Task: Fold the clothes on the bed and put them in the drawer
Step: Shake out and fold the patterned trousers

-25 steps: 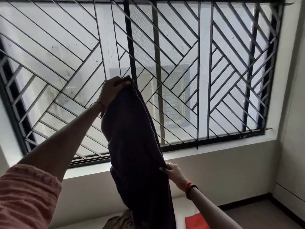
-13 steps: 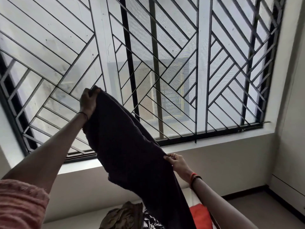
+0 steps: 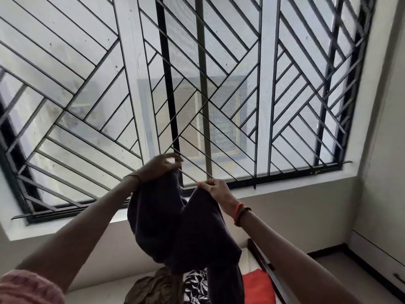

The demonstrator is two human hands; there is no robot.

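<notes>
A dark navy garment (image 3: 182, 229) hangs in the air in front of the window, sagging in a loop between my two hands. My left hand (image 3: 158, 166) grips one upper edge of it at the centre of the view. My right hand (image 3: 215, 189) pinches another edge a little lower and to the right, close to the left hand. The garment's long tail drops out of the bottom of the frame. Below it on the bed lie an olive garment (image 3: 155, 288), a black-and-white patterned cloth (image 3: 195, 288) and a red-orange cloth (image 3: 258, 286).
A large window with a black diagonal grille (image 3: 197, 84) fills the wall ahead, with a pale sill (image 3: 285, 183) under it. The bed's dark frame edge (image 3: 269, 270) runs at lower right. White cabinet fronts with a handle (image 3: 398, 279) stand at the right.
My left hand has come down and to the right with its edge of the dark garment, meeting my right hand. The garment has gone from stretched out to doubled over in a loop.
</notes>
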